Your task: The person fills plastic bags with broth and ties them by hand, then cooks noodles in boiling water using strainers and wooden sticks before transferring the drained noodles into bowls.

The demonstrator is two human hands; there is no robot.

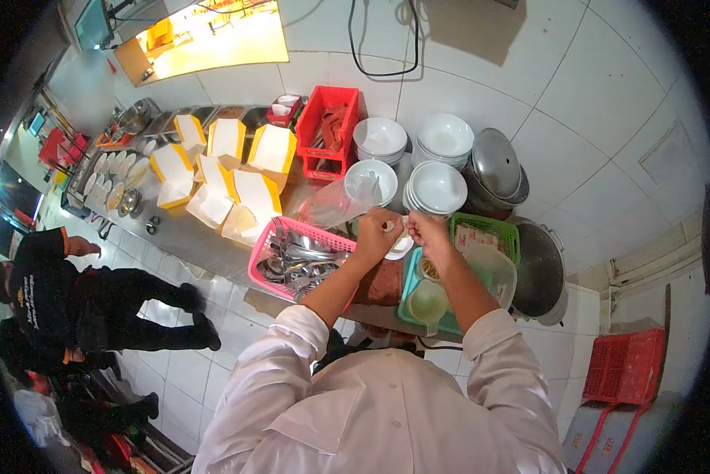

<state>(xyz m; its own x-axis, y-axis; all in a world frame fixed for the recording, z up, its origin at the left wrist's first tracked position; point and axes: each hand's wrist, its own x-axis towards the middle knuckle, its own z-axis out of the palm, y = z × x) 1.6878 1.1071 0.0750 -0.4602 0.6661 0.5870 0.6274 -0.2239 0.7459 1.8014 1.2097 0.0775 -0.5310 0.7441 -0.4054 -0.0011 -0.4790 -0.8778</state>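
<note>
My left hand and my right hand are close together over the front of the counter, fingers curled and pinched. Between them is something small and pale that I cannot make out. A small white bowl shows just under them. To the left of my left hand lies a clear plastic bag. A pink basket full of spoons and forks stands by my left forearm. Stacked white bowls rise just beyond my right hand.
Open yellow-and-white boxes stand on the steel counter. Red bins are behind. Rightward are a green basket, a turquoise tray, a plastic jug and large pots. A person in black stands at left.
</note>
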